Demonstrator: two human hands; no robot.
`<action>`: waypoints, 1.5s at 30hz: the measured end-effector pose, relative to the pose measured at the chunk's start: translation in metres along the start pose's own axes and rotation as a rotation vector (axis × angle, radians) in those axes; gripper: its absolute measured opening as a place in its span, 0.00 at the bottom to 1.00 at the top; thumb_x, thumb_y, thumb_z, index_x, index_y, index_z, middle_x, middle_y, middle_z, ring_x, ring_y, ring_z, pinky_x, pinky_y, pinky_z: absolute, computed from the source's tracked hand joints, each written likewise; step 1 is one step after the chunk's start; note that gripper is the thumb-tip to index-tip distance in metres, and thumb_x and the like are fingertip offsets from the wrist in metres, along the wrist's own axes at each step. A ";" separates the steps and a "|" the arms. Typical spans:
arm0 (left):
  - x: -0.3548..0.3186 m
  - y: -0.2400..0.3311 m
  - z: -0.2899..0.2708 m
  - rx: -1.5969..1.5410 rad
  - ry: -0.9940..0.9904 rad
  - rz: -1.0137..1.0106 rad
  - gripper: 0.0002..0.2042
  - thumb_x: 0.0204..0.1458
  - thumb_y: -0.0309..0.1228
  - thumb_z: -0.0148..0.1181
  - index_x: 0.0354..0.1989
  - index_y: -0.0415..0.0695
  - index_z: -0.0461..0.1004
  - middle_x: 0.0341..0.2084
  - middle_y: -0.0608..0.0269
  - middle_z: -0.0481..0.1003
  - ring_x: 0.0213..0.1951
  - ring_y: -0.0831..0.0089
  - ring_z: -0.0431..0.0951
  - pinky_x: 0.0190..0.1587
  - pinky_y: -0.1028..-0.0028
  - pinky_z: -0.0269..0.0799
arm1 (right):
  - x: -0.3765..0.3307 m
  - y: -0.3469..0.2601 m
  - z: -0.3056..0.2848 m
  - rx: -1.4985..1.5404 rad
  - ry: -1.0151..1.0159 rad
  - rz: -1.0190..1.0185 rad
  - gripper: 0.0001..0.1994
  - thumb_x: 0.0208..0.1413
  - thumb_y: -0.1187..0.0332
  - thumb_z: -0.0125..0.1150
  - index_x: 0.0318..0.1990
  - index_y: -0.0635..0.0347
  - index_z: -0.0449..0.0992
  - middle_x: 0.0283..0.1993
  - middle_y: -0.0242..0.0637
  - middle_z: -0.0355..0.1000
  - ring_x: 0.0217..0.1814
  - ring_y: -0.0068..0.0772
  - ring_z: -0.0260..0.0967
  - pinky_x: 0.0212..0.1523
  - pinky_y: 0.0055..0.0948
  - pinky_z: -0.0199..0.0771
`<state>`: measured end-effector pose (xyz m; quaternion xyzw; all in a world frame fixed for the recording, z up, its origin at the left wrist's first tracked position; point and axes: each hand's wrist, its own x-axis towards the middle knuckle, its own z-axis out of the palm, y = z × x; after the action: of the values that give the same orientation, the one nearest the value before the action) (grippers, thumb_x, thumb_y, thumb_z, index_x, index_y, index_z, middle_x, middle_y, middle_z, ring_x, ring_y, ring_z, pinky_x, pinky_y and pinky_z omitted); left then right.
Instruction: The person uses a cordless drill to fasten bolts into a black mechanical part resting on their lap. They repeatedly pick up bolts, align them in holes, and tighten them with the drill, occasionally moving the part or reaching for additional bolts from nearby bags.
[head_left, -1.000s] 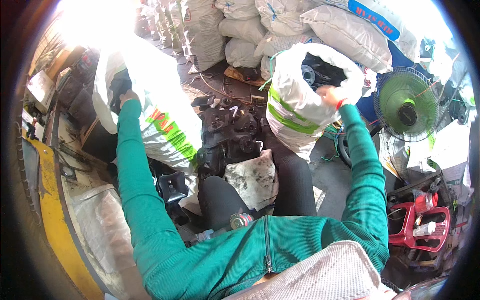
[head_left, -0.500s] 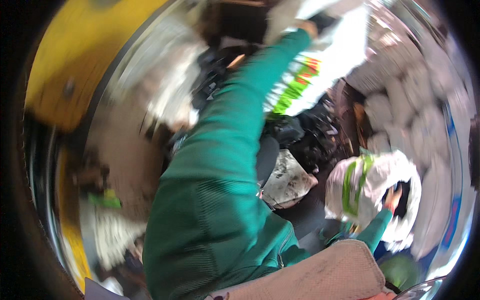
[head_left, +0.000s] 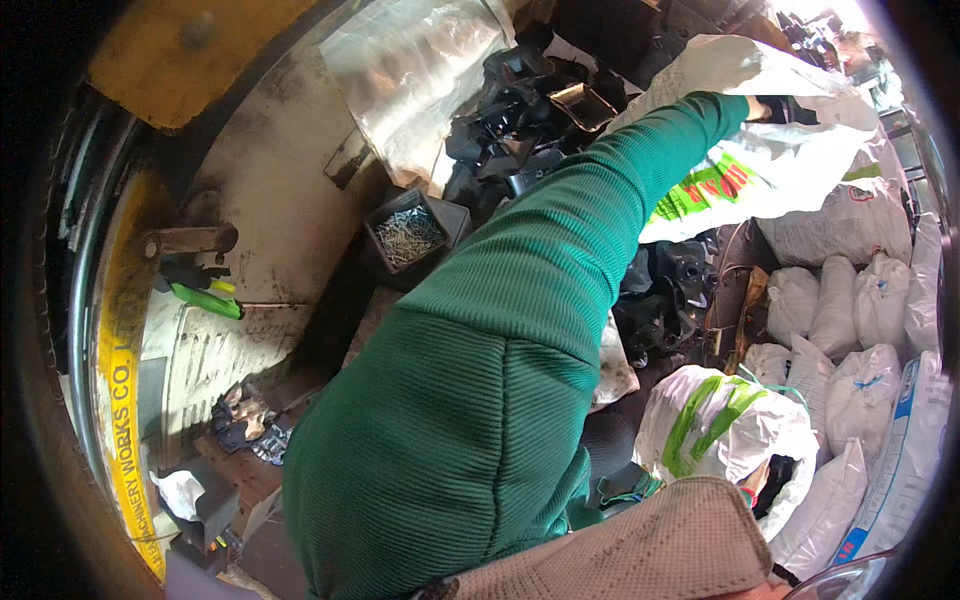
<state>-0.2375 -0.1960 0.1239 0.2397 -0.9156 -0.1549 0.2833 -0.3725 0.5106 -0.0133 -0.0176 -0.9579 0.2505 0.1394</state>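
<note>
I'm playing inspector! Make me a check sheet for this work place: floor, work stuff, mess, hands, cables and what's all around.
Surface: dark floor, largely covered.
Job's things: upper white sack with green and red print, mouth open; lower white sack with green stripes, also open.
Clutter: heaped black parts; small metal pieces in a dark box.
Hands: left hand at the upper sack's mouth, its grip unclear; right hand mostly hidden, at the lower sack's mouth.
Cables: none that can be told for certain.
Surroundings: stacked white sacks on the right; yellow panel at upper left.
</note>
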 end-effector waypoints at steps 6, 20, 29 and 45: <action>0.005 0.009 -0.003 -0.067 0.035 0.017 0.13 0.50 0.37 0.58 0.39 0.43 0.73 0.35 0.54 0.73 0.39 0.63 0.72 0.44 0.66 0.67 | -0.037 0.008 -0.060 -0.017 0.123 -0.056 0.32 0.56 0.58 0.56 0.66 0.57 0.53 0.67 0.46 0.54 0.67 0.47 0.53 0.64 0.41 0.55; 0.009 0.009 -0.006 -0.243 0.070 0.052 0.11 0.50 0.36 0.60 0.34 0.40 0.73 0.29 0.55 0.72 0.33 0.66 0.72 0.38 0.68 0.67 | -0.356 -0.018 -0.189 0.838 0.431 0.386 0.24 0.59 0.58 0.49 0.59 0.64 0.65 0.63 0.42 0.59 0.66 0.38 0.55 0.65 0.39 0.55; 0.013 0.003 -0.121 -0.817 0.583 0.379 0.11 0.50 0.35 0.61 0.30 0.38 0.73 0.24 0.55 0.72 0.29 0.68 0.72 0.35 0.69 0.68 | -0.403 -0.062 -0.103 1.411 0.113 0.469 0.22 0.57 0.61 0.56 0.57 0.58 0.65 0.59 0.39 0.62 0.60 0.38 0.62 0.59 0.44 0.63; -0.362 -0.052 0.200 -1.065 -0.988 -0.397 0.09 0.49 0.33 0.63 0.35 0.41 0.78 0.27 0.65 0.77 0.29 0.77 0.74 0.33 0.72 0.70 | -0.416 -0.143 0.056 1.546 -0.402 0.558 0.29 0.53 0.65 0.61 0.61 0.60 0.59 0.53 0.36 0.68 0.53 0.32 0.67 0.50 0.35 0.68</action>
<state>-0.0760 -0.0194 -0.2171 0.1335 -0.6771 -0.7144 -0.1158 0.0164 0.3162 -0.0981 -0.1081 -0.4840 0.8589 -0.1279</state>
